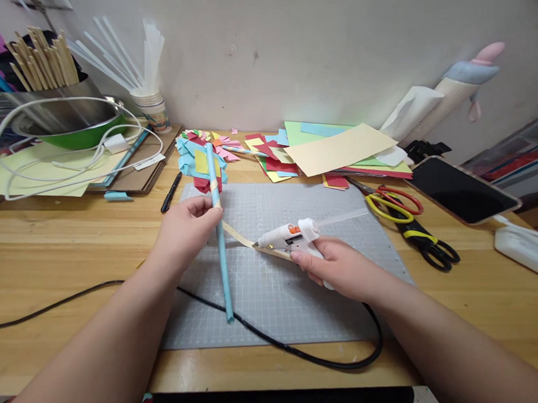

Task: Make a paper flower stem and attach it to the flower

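My left hand [187,229] is closed around a long light-blue paper stick [220,245] that lies tilted over the grey cutting mat [300,307]. The stick's far end carries a pinwheel of blue, yellow and red paper [200,163]. A cream paper strip [239,235] runs from the stick, where it is wound, toward my right hand. My right hand [338,267] grips a white hot glue gun [292,236], nozzle pointing left onto the strip. The gun's black cable [302,351] loops across the mat's near edge.
Coloured paper sheets [338,151] are piled at the back. Two scissors [407,219] and a phone [460,190] lie right. A black marker [170,193], a bowl with wooden sticks [55,116], a white cord [71,168] and a cup of glue sticks [151,105] are left.
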A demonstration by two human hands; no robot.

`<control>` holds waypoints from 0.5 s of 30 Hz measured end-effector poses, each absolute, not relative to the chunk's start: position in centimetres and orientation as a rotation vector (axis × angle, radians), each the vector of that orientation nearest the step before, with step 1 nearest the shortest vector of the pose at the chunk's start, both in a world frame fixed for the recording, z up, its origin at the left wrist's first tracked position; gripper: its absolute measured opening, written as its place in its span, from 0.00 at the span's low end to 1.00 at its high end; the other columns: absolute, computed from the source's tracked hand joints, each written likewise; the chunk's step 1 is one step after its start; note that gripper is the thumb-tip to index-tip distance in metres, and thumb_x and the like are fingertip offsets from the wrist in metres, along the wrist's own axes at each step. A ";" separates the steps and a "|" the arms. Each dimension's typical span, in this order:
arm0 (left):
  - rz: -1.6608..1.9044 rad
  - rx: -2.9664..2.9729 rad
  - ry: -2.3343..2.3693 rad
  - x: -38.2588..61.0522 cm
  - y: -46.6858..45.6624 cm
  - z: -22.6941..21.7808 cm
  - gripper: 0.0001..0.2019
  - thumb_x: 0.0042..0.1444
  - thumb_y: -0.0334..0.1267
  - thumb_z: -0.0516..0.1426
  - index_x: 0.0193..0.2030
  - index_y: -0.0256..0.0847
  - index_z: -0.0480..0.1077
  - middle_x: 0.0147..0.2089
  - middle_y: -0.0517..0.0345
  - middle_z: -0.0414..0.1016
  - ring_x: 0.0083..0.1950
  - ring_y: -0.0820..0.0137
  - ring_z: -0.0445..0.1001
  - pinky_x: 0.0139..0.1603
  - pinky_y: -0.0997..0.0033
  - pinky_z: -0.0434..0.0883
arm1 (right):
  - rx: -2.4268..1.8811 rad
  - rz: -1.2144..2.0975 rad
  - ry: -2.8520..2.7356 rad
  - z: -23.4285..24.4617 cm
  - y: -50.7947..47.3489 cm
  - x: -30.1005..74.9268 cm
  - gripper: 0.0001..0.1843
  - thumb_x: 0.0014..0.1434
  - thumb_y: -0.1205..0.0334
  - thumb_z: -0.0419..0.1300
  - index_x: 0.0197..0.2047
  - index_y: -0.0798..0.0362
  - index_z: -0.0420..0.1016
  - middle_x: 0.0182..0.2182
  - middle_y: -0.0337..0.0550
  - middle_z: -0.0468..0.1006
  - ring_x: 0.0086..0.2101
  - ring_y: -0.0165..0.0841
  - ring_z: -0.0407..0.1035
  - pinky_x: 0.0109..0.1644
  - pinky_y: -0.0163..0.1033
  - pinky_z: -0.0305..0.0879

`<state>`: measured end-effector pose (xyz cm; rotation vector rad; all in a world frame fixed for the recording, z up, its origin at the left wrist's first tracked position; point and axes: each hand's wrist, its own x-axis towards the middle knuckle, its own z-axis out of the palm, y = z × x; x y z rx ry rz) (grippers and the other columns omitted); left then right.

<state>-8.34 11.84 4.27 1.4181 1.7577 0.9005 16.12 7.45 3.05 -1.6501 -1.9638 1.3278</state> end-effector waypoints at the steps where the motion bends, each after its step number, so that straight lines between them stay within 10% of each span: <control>1: 0.905 1.416 1.747 -8.3 11.8 4.3 0.08 0.46 0.43 0.57 0.27 0.40 0.70 0.24 0.65 0.63 0.27 0.74 0.58 0.29 0.73 0.55 | -1.640 1.284 -1.991 3.2 7.4 16.1 0.20 0.61 0.45 0.51 0.36 0.51 0.74 0.20 0.40 0.72 0.26 0.36 0.68 0.31 0.39 0.62; 6: 0.938 1.415 1.692 -8.2 11.8 4.2 0.09 0.47 0.42 0.57 0.27 0.39 0.70 0.25 0.64 0.64 0.28 0.74 0.59 0.30 0.73 0.55 | -1.578 1.136 -2.115 4.3 7.3 15.7 0.16 0.62 0.50 0.53 0.47 0.49 0.73 0.44 0.45 0.78 0.44 0.41 0.71 0.45 0.42 0.64; 15: 0.957 1.400 1.701 -8.3 11.8 4.3 0.08 0.46 0.42 0.58 0.26 0.39 0.70 0.24 0.64 0.63 0.27 0.74 0.58 0.29 0.72 0.55 | -1.639 1.023 -2.411 8.1 8.5 14.6 0.11 0.60 0.53 0.55 0.40 0.49 0.73 0.38 0.45 0.80 0.35 0.41 0.73 0.37 0.41 0.63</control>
